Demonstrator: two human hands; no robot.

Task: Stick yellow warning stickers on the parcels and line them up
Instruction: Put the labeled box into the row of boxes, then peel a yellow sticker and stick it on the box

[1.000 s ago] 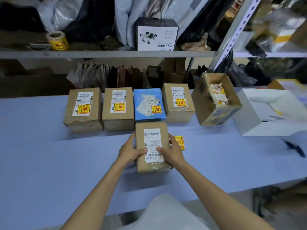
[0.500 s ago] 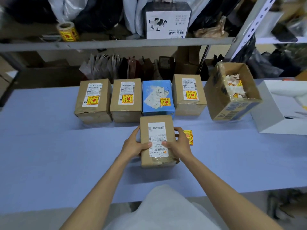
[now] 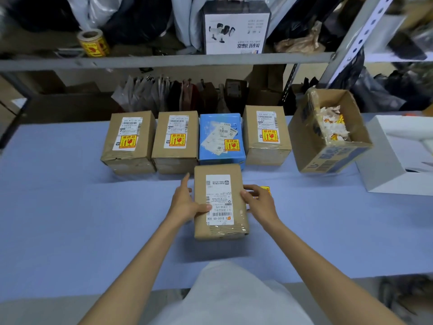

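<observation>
While the left hand (image 3: pixel 187 204) is gripping the left edge of the unstickered brown parcel (image 3: pixel 220 202), thumb lying on its shipping label (image 3: pixel 219 199), the right hand (image 3: pixel 259 204) is bracing the right edge with a yellow warning sticker (image 3: pixel 266 191) held behind its fingers. The parcel is resting on the blue table (image 3: pixel 70 219), just in front of the blue parcel (image 3: pixel 221 139) in a back row of four stickered parcels. Likely faults from here: the loose sticker may be folding onto itself or adhering to the fingers during transfer; pressing it over the barcode would be obscuring it; an off-square push may be disturbing the aligned row.
</observation>
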